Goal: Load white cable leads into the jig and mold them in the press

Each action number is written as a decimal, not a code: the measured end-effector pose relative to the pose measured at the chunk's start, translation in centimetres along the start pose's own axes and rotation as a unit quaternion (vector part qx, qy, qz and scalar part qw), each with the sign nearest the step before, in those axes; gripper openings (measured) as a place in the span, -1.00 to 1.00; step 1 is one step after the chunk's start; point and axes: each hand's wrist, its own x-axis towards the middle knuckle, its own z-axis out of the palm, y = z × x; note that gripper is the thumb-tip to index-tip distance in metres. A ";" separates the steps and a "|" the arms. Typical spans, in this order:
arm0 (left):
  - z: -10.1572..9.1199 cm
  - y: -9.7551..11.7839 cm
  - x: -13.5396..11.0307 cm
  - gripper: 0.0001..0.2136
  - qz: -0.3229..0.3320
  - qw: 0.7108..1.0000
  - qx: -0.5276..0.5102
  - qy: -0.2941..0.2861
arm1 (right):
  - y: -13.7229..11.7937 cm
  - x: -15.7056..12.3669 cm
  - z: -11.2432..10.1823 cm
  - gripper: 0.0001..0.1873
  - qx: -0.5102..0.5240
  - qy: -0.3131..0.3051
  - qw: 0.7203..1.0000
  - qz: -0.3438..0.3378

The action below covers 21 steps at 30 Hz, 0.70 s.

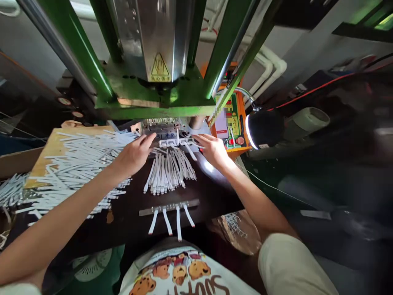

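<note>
1. Here are my hands, centre of the frame, under the green press plate, one on each side of a slim white piece.
2. The piece lies just in front of a metal block, its long axis running left to right, roughly along the line between my two hands.
3. My left hand comes in from the lower left, fingers stretched forward by the block; the piece is to its right, with a small gap showing. Whether my hidden thumb pinches anything, I can't tell.
4. My right hand looks the nearer one: its fingertips reach leftward to the piece's right end. Touching or just beside it, gripping or loose? I can't tell from here.
5. Right below the piece, a bundle of white cables fans towards the bottom of the frame.
6. Lower centre, a metal bar lies crosswise too, four white strips pointing towards me.
7. Off to the left, loose white strips heap over a board; right of centre, a lamp glows.
</note>
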 end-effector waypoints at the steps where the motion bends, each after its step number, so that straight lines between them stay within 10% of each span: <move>1: 0.0 0.9 -2.5 -0.60 0.017 1.000 -0.018 -0.004 | 0.2 -3.0 -0.7 -0.57 0.031 0.005 1.000 -0.002; 6: 0.1 4.6 -13.8 -0.72 0.084 0.986 -0.117 -0.085 | 1.9 -16.6 -3.8 -0.65 0.095 0.006 0.994 0.055; 10: 1.9 7.2 -16.5 -0.79 0.066 0.996 -0.034 -0.041 | 2.8 -22.3 -4.8 -0.67 0.105 -0.017 0.988 0.116; 15: 2.9 7.6 -17.1 -0.85 0.067 0.998 0.007 0.014 | 1.8 -22.8 -3.9 -0.70 0.108 -0.010 0.988 0.109; 21: -0.7 -0.3 -22.0 -0.83 0.020 0.999 -0.004 0.027 | -2.6 -18.9 0.3 -0.61 0.104 -0.022 0.994 0.011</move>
